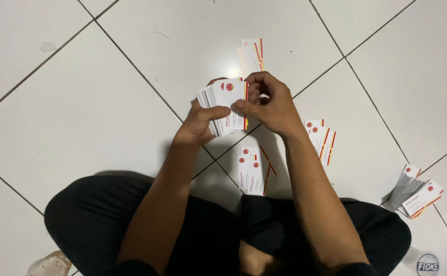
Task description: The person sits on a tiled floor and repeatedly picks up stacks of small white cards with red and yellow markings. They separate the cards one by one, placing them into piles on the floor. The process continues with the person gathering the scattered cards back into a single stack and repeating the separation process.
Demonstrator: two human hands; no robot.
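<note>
My left hand (199,122) grips a thick fanned stack of white cards (222,99) with red and yellow edge stripes and a round red emblem. My right hand (269,105) meets the stack's right edge, thumb and fingers pinching the top card. Both hands hover over the white tiled floor (80,102). My crossed legs in black trousers (106,220) fill the lower part of the view.
Small piles of the same cards lie on the floor: one ahead (251,53), one to the right (323,138), one just in front of my legs (253,174), and a bigger loose pile at far right (415,191). A round lid (427,264) sits bottom right.
</note>
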